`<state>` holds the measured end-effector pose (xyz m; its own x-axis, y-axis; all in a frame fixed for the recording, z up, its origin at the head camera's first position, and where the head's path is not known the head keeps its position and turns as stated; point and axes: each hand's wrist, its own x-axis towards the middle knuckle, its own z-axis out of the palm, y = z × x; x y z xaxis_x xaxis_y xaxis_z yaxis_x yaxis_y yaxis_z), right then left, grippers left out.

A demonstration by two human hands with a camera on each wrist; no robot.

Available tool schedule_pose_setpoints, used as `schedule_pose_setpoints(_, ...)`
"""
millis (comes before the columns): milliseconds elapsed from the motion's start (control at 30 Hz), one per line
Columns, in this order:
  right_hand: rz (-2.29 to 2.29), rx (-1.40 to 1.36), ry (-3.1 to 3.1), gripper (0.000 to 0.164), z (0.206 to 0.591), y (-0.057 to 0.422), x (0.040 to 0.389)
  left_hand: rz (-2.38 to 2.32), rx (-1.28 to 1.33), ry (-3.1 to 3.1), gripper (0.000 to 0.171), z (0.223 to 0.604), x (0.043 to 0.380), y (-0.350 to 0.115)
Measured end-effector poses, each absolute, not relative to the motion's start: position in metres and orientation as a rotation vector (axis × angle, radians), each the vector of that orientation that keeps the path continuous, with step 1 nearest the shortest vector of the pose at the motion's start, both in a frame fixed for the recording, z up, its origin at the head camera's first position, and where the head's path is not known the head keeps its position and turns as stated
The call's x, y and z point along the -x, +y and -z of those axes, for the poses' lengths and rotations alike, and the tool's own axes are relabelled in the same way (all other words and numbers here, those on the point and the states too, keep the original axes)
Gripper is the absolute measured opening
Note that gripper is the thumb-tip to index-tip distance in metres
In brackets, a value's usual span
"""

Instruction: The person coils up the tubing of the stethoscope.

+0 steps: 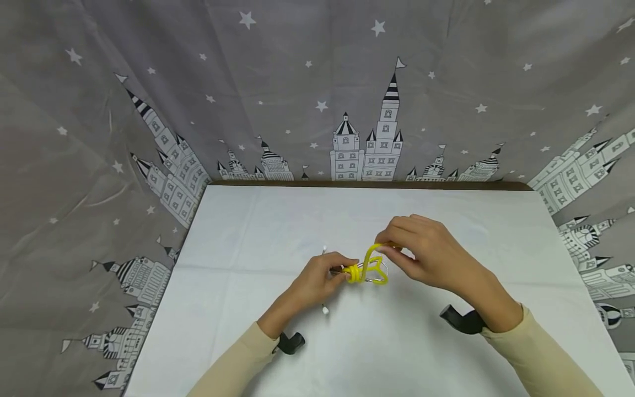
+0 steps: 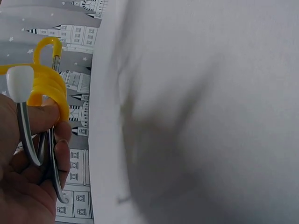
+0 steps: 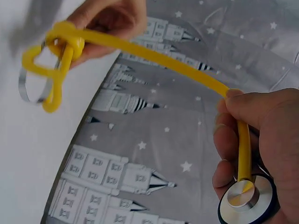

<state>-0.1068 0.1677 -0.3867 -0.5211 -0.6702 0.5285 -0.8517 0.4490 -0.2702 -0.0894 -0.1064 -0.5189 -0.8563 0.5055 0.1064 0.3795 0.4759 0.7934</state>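
A stethoscope with yellow tubing point(image 1: 354, 273) is held up over the white table. My left hand point(image 1: 315, 280) grips its metal ear tubes point(image 2: 52, 161) just behind several turns of the tubing wound around them. One white ear tip point(image 2: 19, 84) stands close to the camera in the left wrist view. Beyond the turns, the tubing's forked end point(image 3: 56, 91) and a curved metal piece point(image 3: 23, 86) stick out. My right hand point(image 1: 429, 251) pinches the free length of tubing, which runs taut from the coil. The round metal chest piece point(image 3: 243, 196) hangs by its palm.
A white-covered table point(image 1: 258, 220) lies beneath both hands, with a brown back edge point(image 1: 367, 184). Grey cloth point(image 1: 297, 94) printed with castles and stars surrounds it. A black wrist mount point(image 1: 463, 320) sits on the right wrist, and another point(image 1: 291, 343) on the left.
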Motion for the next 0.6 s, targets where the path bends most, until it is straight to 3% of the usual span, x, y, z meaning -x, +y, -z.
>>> schedule_pose_setpoints(167, -0.784, -1.234, -2.382, 0.019, 0.396, 0.172, 0.120, -1.279, -0.849, 2.496, 0.036, 0.520, 0.084, -0.098)
schedule_pose_setpoints(600, -0.865, -1.022, -2.618, 0.013, 0.433, 0.188, 0.137, -1.291, -1.032, 2.345, 0.032, 0.516, 0.070, -0.083)
